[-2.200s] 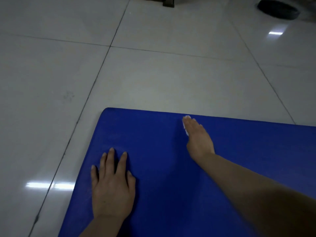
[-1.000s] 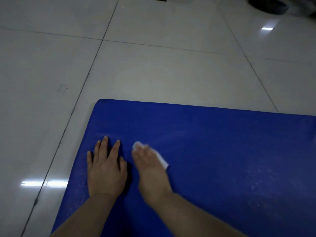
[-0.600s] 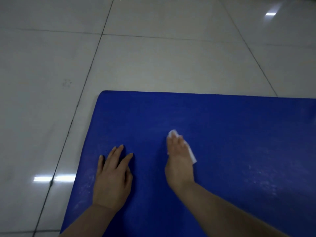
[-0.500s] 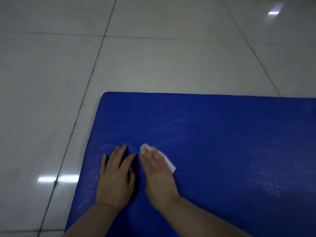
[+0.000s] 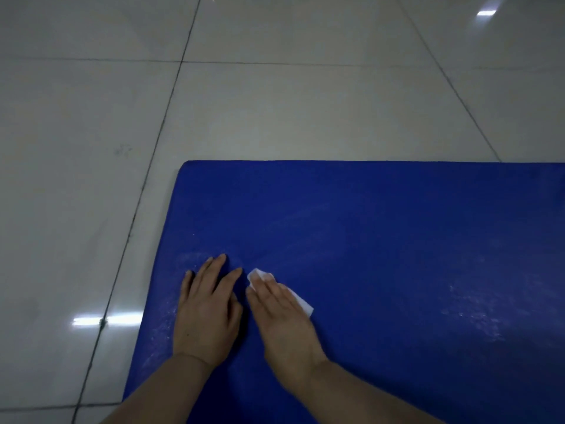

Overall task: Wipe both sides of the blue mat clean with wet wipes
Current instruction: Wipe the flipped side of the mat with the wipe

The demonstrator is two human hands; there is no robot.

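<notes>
On the tiled floor [image 5: 275,117] lies the blue mat [image 5: 382,240], pinned by the flat, spread left hand [image 5: 208,313] so the right hand [image 5: 284,319], fingers straight, can press the wet wipe [image 5: 260,275] against it.

Dim, bluish-grey exposure overall. Two overhead-light reflections glare on the glossy floor tiles [image 5: 275,111]: a bright streak at lower left, a smaller one at upper right. Soft sheen on the blue mat [image 5: 397,240] at right shows pale smears. Faint shadow between the hands. Slight softness everywhere, grout lines splay outward toward the edges from the wide lens.
</notes>
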